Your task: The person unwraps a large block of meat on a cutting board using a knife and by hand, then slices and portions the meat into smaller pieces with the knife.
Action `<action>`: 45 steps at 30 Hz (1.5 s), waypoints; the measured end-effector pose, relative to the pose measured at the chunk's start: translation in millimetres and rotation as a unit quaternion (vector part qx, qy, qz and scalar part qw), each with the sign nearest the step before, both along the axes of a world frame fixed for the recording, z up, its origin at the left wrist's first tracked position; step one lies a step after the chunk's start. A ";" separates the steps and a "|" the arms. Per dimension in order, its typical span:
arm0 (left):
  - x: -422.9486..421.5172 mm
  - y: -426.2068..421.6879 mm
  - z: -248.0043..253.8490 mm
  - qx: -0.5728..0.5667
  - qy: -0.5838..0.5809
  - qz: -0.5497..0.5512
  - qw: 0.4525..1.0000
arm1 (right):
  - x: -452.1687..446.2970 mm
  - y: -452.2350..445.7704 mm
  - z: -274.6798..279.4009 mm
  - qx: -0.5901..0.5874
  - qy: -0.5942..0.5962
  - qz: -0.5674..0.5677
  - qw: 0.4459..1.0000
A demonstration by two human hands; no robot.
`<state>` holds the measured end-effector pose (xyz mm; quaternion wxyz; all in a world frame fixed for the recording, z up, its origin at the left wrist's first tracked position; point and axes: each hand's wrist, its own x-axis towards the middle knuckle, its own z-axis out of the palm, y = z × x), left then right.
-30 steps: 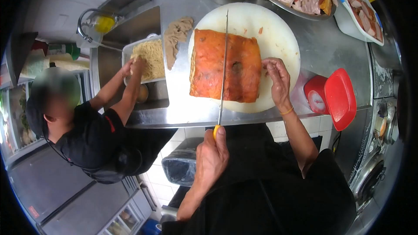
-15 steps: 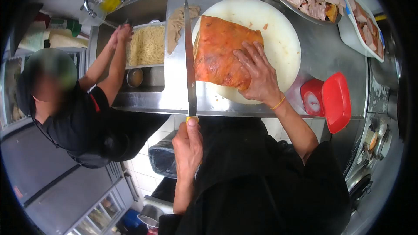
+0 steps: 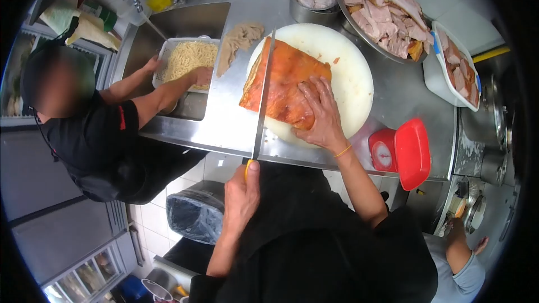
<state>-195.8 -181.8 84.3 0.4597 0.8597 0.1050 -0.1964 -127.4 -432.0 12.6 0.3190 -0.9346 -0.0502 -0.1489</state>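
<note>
Meat lies on the round board, seemingly steadied by the right hand, fingers spread, while the left hand, fingers curled about the handle, holds 1 knife over it.

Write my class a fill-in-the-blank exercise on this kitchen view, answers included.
1. The left hand holds a knife by its handle, which is coloured ____.
2. The right hand rests on a slab of meat, which lies on a round board coloured ____.
3. The kitchen scale is coloured ____.
4. At the sink, a basket holds pale, stringy ____.

Missing words: yellow; white; red; noodles.
</note>
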 end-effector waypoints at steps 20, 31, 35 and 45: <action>-22.1 3.6 -7.2 -0.050 0.033 0.149 0.987 | 182.7 7.4 13.0 -0.058 0.053 0.289 0.954; -30.4 11.1 -26.1 -0.023 -0.012 0.142 0.990 | 197.4 0.4 -15.6 -0.068 -0.009 0.314 0.947; -25.7 11.3 -33.0 0.034 -0.047 0.105 0.993 | 203.8 -3.4 -15.0 -0.029 0.013 0.332 0.943; -2.9 30.6 -32.1 0.026 -0.006 0.079 0.997 | 167.1 -39.6 7.7 0.250 0.052 0.131 0.958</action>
